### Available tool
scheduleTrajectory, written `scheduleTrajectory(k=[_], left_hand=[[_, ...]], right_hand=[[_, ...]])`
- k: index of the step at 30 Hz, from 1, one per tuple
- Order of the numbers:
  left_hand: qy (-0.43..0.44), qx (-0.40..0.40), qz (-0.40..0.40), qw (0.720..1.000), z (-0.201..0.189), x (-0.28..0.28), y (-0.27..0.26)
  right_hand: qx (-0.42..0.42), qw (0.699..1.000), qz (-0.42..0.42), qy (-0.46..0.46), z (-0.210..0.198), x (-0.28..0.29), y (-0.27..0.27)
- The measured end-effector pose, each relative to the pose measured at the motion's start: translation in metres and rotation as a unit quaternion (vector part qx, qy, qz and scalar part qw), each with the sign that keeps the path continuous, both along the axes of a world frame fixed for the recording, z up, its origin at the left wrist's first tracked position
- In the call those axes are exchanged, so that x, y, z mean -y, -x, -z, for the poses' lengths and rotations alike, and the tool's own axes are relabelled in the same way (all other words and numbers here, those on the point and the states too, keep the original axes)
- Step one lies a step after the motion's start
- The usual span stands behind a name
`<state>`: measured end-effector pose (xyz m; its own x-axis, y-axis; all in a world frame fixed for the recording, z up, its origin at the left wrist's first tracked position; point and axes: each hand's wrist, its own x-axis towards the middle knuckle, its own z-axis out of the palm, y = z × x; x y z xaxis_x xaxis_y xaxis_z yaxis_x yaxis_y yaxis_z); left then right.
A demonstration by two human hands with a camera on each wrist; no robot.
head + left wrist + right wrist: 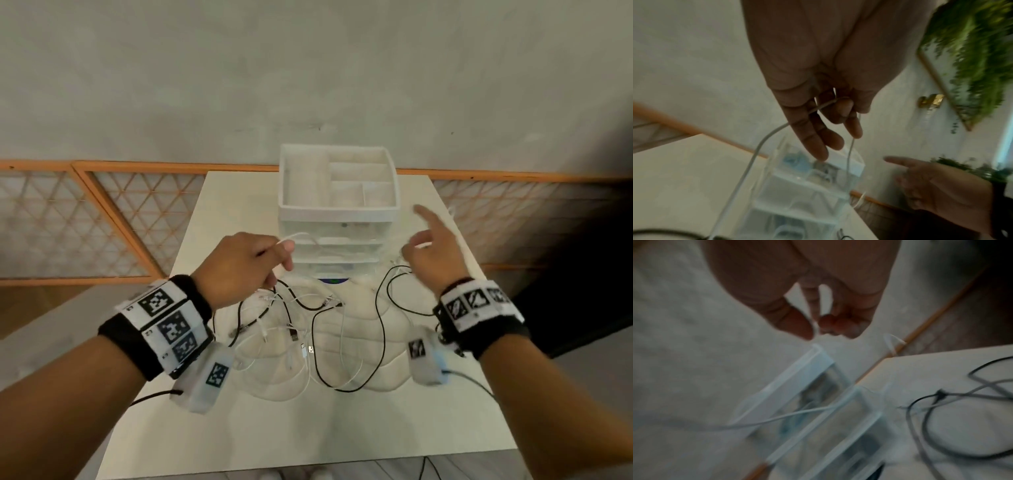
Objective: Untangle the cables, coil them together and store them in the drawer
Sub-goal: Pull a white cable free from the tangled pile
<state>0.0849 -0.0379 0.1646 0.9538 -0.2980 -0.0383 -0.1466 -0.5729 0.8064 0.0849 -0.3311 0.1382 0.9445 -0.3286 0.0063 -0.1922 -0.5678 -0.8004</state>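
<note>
While the tangle of black and white cables [308, 329] lies on the table [308, 428] in front of the drawer unit [337, 219], left hand [239, 267] is raised above it, thumb and fingers pinching a white cable [764, 139] that hangs down in a loop, likely lifted so the strand pulls free of the knot. Right hand [433, 253] is also up, near the unit's right side, index finger out, other fingers curled; a thin white strand seems to run at its thumb in the right wrist view, but blur means I cannot tell if it grips. Drawers look closed, top tray bare. Judgement: early untangling stage, nothing coiled yet; black loops crossing the white ones could snag as the strand is drawn up.
</note>
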Motion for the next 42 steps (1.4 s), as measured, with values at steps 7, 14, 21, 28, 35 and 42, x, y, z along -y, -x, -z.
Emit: scheduleTrajectory(k=[7,14,21,28,35,42], left_hand=[[-0.046,0.029,0.097,0.994,0.004,0.030,0.001],[-0.114,-0.093,0.073,0.986,0.101,-0.029,0.020],[-0.105,-0.100,-0.037,0.989,0.113,-0.041,0.034],[-0.130,-0.075,-0.080,0.985,0.116,-0.049,0.034],[-0.003,-0.112,-0.129,0.985,0.103,-0.031,0.035],[0.115,-0.140,-0.117,0.976,0.105,-0.034,0.032]], right_hand=[[-0.062,0.982,-0.167,0.063,0.001,-0.055,0.019],[-0.118,0.989,0.008,0.092,0.029,0.022,-0.003],[-0.099,0.989,-0.026,0.109,0.063,0.013,0.012],[-0.168,0.961,-0.151,0.157,0.127,-0.064,0.067],[-0.267,0.842,-0.368,0.290,0.156,-0.130,0.093],[-0.173,0.900,-0.308,0.256,0.129,-0.128,0.071]])
